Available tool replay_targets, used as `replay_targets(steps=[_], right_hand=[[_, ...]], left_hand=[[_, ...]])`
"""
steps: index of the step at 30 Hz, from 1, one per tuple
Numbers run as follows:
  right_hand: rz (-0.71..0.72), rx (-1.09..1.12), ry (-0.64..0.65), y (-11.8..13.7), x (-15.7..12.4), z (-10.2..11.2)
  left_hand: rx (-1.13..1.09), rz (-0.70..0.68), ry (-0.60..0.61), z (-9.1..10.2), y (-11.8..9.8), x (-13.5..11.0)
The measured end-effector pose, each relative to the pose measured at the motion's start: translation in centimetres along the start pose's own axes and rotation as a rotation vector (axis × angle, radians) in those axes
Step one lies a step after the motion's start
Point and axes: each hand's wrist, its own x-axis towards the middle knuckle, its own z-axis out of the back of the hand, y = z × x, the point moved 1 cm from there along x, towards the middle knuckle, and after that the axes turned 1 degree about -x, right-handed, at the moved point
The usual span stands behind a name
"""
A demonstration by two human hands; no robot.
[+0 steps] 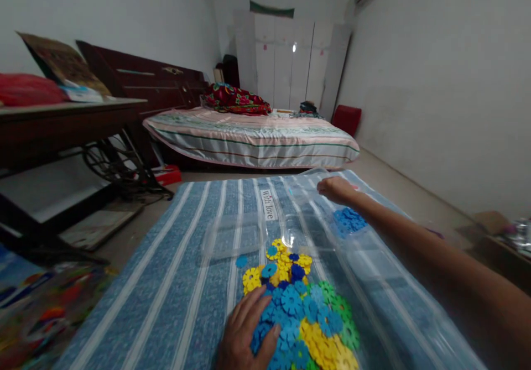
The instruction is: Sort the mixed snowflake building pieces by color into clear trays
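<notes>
A heap of snowflake-shaped plastic building discs in light blue (292, 301), yellow (323, 345) and green (347, 326) lies on the striped tablecloth (166, 281). My left hand (246, 331) rests at the heap's left edge, fingers apart and touching blue discs. Stretched far forward, my right hand (337, 189) is closed above a clear plastic container (305, 194) at the table's back. Whatever it may hold is hidden. Under my right forearm, another clear box contains dark blue discs (348, 220). One loose blue disc (241, 261) lies left of the heap.
More clear containers stand at the left (234, 237), in the middle (309, 227) and at the right (373, 264). Beyond the table is a bed (249, 137). A sewing-machine table (70, 116) stands left, and a wall (448, 82) runs along the right.
</notes>
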Motion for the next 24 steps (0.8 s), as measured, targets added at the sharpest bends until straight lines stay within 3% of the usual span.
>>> replay_targets(steps=[3,5,8,12,15,20,24], right_hand=[[0.034,0.016,-0.016,0.5,0.4,-2.2],[0.078,0.006,-0.038,0.6,0.0,-2.3],[0.228,-0.09,-0.149,1.1,-2.0,-0.2],[0.538,-0.169,-0.334,3.6,-7.4,5.7],[0.689,-0.159,-0.375,5.7,-11.5,9.1],[0.749,-0.23,-0.33,6.8,-14.8,9.8],[0.712,-0.155,-0.265,6.1,-14.8,9.2]], left_hand=[[-0.005,-0.021,0.014,0.1,0.2,0.1],[-0.01,-0.021,0.018,0.2,0.2,0.1],[-0.008,-0.012,0.015,0.1,0.1,0.2],[-0.009,0.009,-0.017,-0.2,0.0,0.0],[-0.031,0.049,-0.008,-0.3,-0.1,-0.1],[-0.084,0.094,0.012,0.0,-0.3,0.0],[-0.095,0.101,0.035,0.0,-0.3,0.2]])
